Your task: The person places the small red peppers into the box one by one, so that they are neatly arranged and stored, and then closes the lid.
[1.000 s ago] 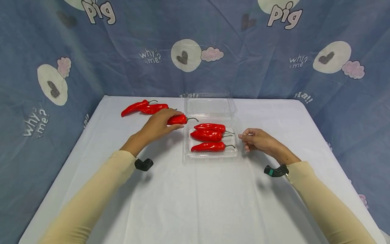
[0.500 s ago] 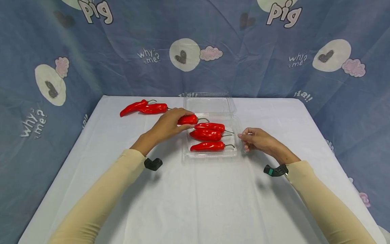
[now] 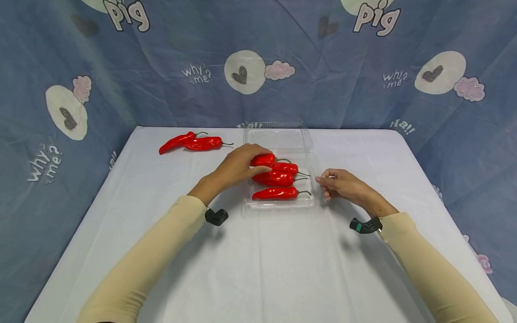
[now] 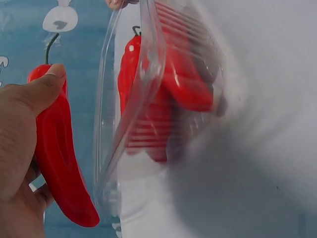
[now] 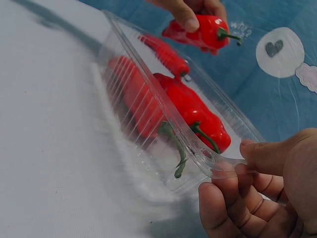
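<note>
Head view: left hand (image 3: 243, 162) has a red pepper (image 3: 262, 160) up at the clear box's (image 3: 278, 204) far-left corner, mid-loading by the looks of it
It grips snugly, thumb against fingers, while the right hand (image 3: 343, 185) pinches the box's right rim; three peppers (image 3: 276, 194) inside, two loose peppers (image 3: 205, 143) near the table's (image 3: 282, 264) far-left corner; next, I'd say, calls for easing down and letting go
</note>
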Motion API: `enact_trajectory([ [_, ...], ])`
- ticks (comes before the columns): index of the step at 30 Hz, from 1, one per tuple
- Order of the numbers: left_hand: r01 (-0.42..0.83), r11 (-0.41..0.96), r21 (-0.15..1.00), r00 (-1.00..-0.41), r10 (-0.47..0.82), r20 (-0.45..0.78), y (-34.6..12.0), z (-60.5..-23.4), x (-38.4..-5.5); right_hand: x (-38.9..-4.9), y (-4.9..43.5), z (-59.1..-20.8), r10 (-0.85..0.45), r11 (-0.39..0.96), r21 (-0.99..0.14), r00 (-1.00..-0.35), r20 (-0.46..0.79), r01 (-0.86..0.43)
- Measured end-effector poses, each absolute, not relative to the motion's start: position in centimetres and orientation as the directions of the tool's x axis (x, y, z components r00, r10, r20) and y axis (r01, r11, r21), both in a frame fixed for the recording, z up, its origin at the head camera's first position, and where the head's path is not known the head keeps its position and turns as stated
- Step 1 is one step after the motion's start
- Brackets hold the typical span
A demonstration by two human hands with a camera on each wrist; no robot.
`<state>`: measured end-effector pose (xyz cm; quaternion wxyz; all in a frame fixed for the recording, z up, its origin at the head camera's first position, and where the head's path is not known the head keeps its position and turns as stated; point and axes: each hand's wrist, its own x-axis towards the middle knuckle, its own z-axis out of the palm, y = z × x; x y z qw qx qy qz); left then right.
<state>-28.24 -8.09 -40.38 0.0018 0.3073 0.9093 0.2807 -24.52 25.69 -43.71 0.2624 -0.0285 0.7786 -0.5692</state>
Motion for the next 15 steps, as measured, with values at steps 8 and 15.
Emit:
enact_trajectory([
  [8,0.579,0.681,0.449,-0.794,0.596,0.121,-5.9,-40.3,-28.5,-24.6,25.7,-43.8,-0.340,0.354,-0.898,-0.859,-0.383,0.261],
  [15,0.591,0.703,0.396,-0.783,0.619,0.068,-3.9,-40.3,-29.1,-24.6,25.7,-43.8,-0.338,0.346,-0.899,-0.858,-0.387,0.269],
])
